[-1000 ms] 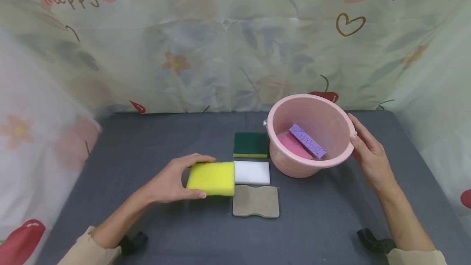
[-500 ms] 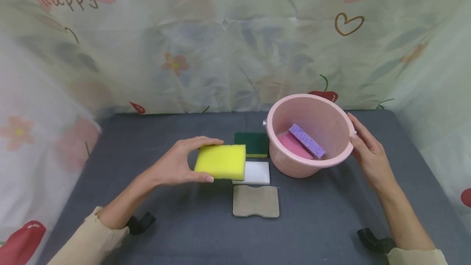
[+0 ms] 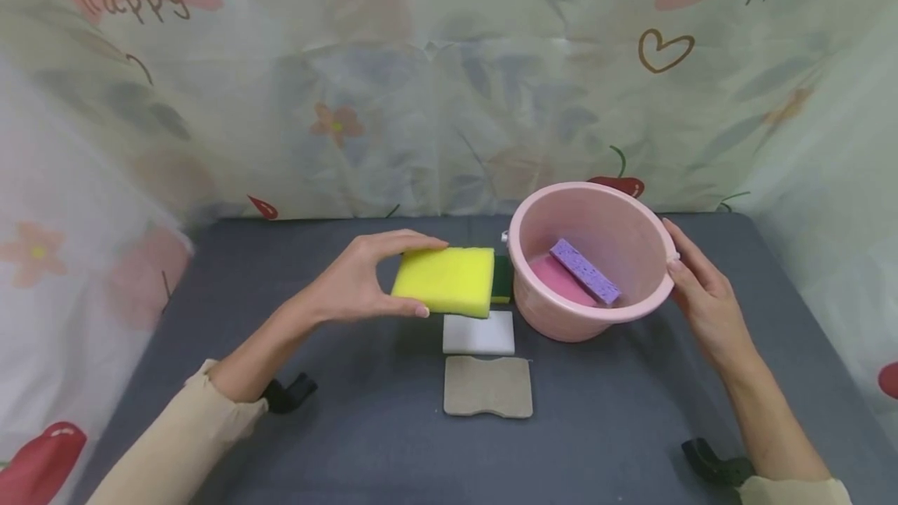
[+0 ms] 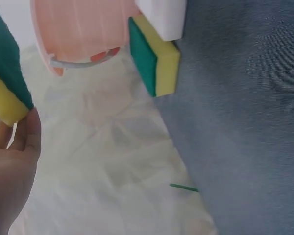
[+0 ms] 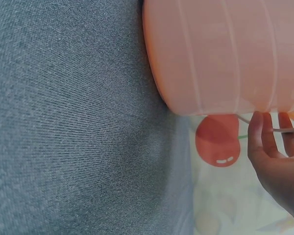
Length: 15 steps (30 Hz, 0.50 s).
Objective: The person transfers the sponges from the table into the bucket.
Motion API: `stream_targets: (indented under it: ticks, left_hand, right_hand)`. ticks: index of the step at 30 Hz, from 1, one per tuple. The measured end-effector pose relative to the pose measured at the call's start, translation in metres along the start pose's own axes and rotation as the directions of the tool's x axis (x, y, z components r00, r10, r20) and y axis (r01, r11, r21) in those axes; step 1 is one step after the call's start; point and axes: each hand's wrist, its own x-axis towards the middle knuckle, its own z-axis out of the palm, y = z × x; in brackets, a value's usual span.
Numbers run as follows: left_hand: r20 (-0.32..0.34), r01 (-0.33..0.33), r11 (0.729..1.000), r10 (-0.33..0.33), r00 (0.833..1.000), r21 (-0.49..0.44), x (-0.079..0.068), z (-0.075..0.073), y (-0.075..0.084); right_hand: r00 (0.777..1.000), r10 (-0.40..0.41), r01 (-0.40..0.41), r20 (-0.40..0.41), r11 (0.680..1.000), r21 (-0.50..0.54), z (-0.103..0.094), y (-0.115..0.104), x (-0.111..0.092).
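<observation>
My left hand (image 3: pixel 365 275) pinches a yellow scouring sponge (image 3: pixel 445 280) between thumb and fingers, raised above the table left of the bucket. Its green scouring side (image 4: pixel 9 58) shows in the left wrist view. The right hand (image 3: pixel 712 298) holds the pink bucket (image 3: pixel 561 326) at its right side, thumb at the rim and fingers along the outer wall (image 5: pixel 220 63). Inside the bucket a purple sponge (image 3: pixel 585 271) leans over a pink piece (image 3: pixel 561 280). A second green-and-yellow scouring sponge (image 3: pixel 501 280) stands beside the bucket, partly hidden behind the held one.
Below the held sponge lie a white sponge (image 3: pixel 479 333) and a grey-beige sponge (image 3: pixel 488 388) with notched edges, in a column on the dark grey table (image 3: pixel 337 427). A printed cloth (image 3: pixel 421 100) hangs behind and along both sides.
My left hand has carried the yellow scouring sponge up and to the right, toward the bucket, and it now covers much of the green sponge. The right hand and bucket stay in place.
</observation>
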Motion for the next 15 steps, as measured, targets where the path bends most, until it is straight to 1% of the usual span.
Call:
stream_targets:
  ticks: [6, 11, 15]
  left_hand:
    - [-0.031, -0.033, 0.999, 0.033, 0.999, -0.005, 0.015, -0.003, 0.003]
    - [-0.036, -0.053, 0.999, 0.053, 0.998, 0.001, 0.028, -0.003, 0.004]
    - [-0.035, -0.055, 0.998, 0.054, 0.998, -0.022, 0.038, -0.002, 0.006]
  right_hand:
    - [1.000, 0.002, -0.002, -0.001, 1.000, 0.013, 0.001, 0.000, 0.000]
    - [1.000, 0.005, -0.005, -0.005, 1.000, 0.009, 0.001, -0.001, 0.000]
    - [1.000, 0.008, -0.008, -0.004, 1.000, 0.019, 0.000, -0.001, 0.000]
